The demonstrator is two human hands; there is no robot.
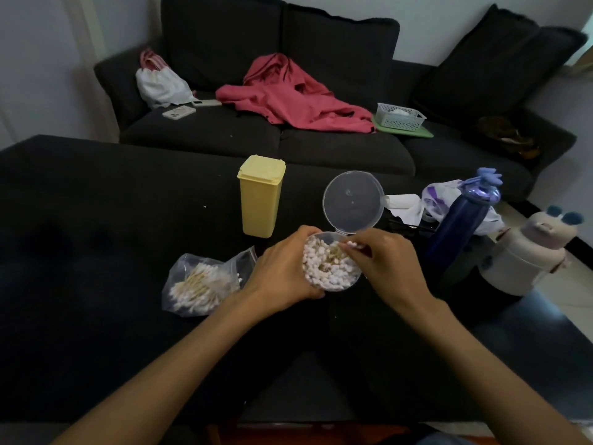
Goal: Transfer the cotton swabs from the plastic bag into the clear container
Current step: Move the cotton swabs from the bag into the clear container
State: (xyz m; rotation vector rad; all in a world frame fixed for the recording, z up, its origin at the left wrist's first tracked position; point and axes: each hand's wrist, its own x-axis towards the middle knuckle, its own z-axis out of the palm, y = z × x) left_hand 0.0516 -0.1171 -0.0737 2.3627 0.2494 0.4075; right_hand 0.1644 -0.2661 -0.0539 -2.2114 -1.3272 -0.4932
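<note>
A round clear container [351, 281] stands on the black table [96, 220], packed with upright cotton swabs [327, 268]; its hinged clear lid [353, 202] stands open behind it. My left hand [285, 271] grips the container's left side. My right hand [385, 261] pinches a few swabs [349, 244] over the container's far right rim. To the left lies the clear plastic bag [205, 284], open, with a bundle of swabs inside.
A yellow lidded bin [260, 195] stands behind the bag. At the right are a dark blue bottle [459, 226], a cream animal-shaped bottle [526, 252] and crumpled plastic. Beyond the table, a dark sofa [224, 133] holds a pink jacket, a phone, a bag and a basket.
</note>
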